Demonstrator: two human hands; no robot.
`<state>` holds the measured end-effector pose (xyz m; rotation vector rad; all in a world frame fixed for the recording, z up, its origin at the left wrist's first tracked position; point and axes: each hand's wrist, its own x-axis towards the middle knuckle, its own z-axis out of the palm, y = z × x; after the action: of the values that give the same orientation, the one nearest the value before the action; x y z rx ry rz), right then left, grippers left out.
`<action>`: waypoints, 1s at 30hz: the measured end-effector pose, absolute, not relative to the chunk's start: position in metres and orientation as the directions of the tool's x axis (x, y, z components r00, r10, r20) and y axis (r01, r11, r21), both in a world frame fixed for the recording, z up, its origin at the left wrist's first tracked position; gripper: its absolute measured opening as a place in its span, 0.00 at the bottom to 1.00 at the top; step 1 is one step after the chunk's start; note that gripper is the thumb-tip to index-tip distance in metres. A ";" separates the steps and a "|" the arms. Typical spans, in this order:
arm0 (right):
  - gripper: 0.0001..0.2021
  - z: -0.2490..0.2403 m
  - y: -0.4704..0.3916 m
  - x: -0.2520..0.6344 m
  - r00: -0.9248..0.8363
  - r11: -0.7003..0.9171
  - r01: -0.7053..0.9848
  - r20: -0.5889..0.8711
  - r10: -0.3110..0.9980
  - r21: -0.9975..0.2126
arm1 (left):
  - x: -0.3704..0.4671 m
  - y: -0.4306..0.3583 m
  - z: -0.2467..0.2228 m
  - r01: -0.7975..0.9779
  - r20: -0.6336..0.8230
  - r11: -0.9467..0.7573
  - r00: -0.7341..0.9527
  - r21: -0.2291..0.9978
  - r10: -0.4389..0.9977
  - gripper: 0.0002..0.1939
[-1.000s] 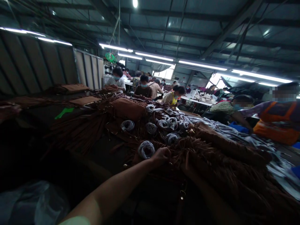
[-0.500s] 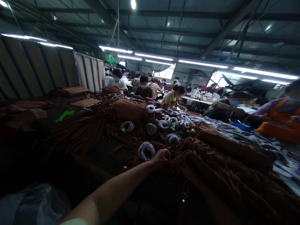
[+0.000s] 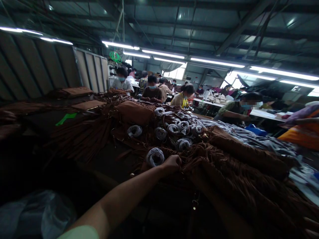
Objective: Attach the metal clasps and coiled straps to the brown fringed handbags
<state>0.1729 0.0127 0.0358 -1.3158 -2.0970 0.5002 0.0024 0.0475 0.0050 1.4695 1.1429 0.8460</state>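
My left hand is closed at the edge of the brown fringed leather, fingers bent in; what it pinches is too dark to make out. My right forearm comes up from the lower right, and my right hand is in deep shadow against the fringe, its fingers hidden. Just left of my left hand lies a coil wrapped in pale plastic. A small metal clasp hangs below my hands.
More wrapped coils and a brown bag are heaped beyond. A green strip lies left, near another person's hand. Fingers show at the lower right edge. Several people sit behind the pile.
The view has tilted slightly, and the scene sits a little higher. My hands stay at the fringe. At the left, the other person's hand has moved outward; fingers now show at the lower right edge.
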 end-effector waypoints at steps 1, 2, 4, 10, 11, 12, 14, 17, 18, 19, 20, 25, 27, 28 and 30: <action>0.16 0.036 0.013 0.173 -0.326 0.436 0.670 0.289 0.900 -0.602 | 0.003 0.048 0.006 0.215 -0.070 0.005 0.296 0.977 0.953 0.16; 0.16 0.036 0.014 0.172 -0.328 0.435 0.668 0.286 0.900 -0.604 | 0.003 0.048 0.006 0.213 -0.075 0.011 0.293 0.977 0.953 0.16; 0.16 0.035 0.015 0.172 -0.334 0.433 0.664 0.277 0.901 -0.609 | 0.003 0.048 0.008 0.213 -0.084 0.021 0.287 0.977 0.954 0.15; 0.13 0.035 0.016 0.173 -0.350 0.399 0.667 0.208 0.913 -0.629 | 0.002 0.048 0.006 0.251 -0.044 -0.022 0.256 0.968 0.966 0.13; 0.13 0.036 0.016 0.172 -0.369 0.383 0.667 0.163 0.915 -0.639 | 0.002 0.048 0.005 0.256 -0.031 -0.037 0.255 0.966 0.966 0.13; 0.13 0.038 0.015 0.172 -0.390 0.368 0.665 0.119 0.913 -0.650 | 0.002 0.048 0.005 0.258 -0.018 -0.051 0.257 0.965 0.966 0.12; 0.14 0.042 0.014 0.170 -0.422 0.348 0.656 0.056 0.905 -0.670 | 0.001 0.047 0.005 0.256 -0.003 -0.069 0.271 0.964 0.963 0.12; 0.15 0.043 0.013 0.169 -0.416 0.341 0.634 0.066 0.907 -0.694 | 0.000 0.046 0.007 0.253 -0.016 -0.060 0.289 0.966 0.957 0.12; 0.15 0.041 0.013 0.168 -0.417 0.337 0.631 0.061 0.907 -0.698 | 0.000 0.046 0.007 0.255 -0.022 -0.055 0.287 0.965 0.958 0.13; 0.15 0.038 0.013 0.169 -0.414 0.337 0.635 0.062 0.908 -0.695 | 0.000 0.046 0.007 0.257 -0.024 -0.051 0.283 0.965 0.959 0.13; 0.15 0.035 0.014 0.169 -0.405 0.344 0.645 0.076 0.911 -0.682 | 0.000 0.046 0.006 0.258 -0.024 -0.050 0.278 0.965 0.960 0.13; 0.15 0.017 0.017 0.170 -0.389 0.410 0.713 0.166 0.906 -0.569 | 0.003 0.048 -0.002 0.266 -0.034 -0.035 0.253 0.963 0.967 0.14; 0.14 0.009 0.018 0.169 -0.376 0.416 0.730 0.190 0.907 -0.542 | 0.004 0.049 -0.003 0.261 -0.039 -0.024 0.235 0.965 0.971 0.13; 0.14 0.005 0.018 0.168 -0.349 0.414 0.742 0.223 0.910 -0.527 | 0.005 0.049 -0.003 0.258 -0.041 -0.020 0.228 0.966 0.973 0.13; 0.13 -0.003 0.019 0.167 -0.293 0.407 0.768 0.293 0.910 -0.495 | 0.006 0.050 -0.003 0.254 -0.041 -0.016 0.218 0.967 0.975 0.12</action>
<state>0.1672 0.0186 -0.0030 -1.4233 -2.1357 0.3518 0.0059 0.0498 -0.0027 1.4819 1.2255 0.8994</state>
